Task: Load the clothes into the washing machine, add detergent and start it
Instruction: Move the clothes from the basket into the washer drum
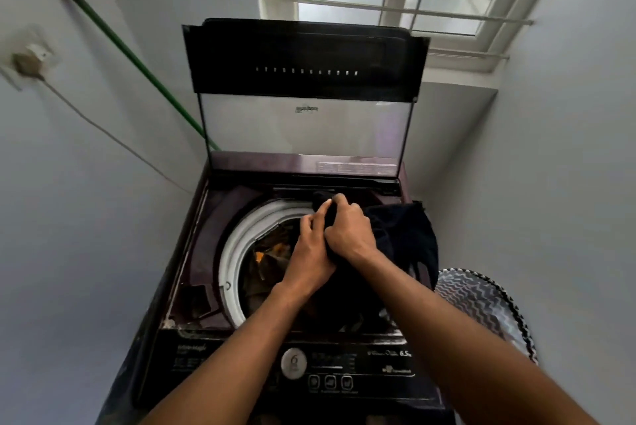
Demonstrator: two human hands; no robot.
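1. We see a dark purple top-loading washing machine (241,349) with its glass lid (303,87) raised upright.
2. Our left hand (309,252) and right hand (347,228) sit together over the white-rimmed drum (237,242), both gripping a black cloth garment (402,232).
3. The garment drapes over the machine's right edge; patterned clothes (268,252) lie inside the drum.
4. A zigzag-patterned laundry basket (481,300) stands just right of the machine.
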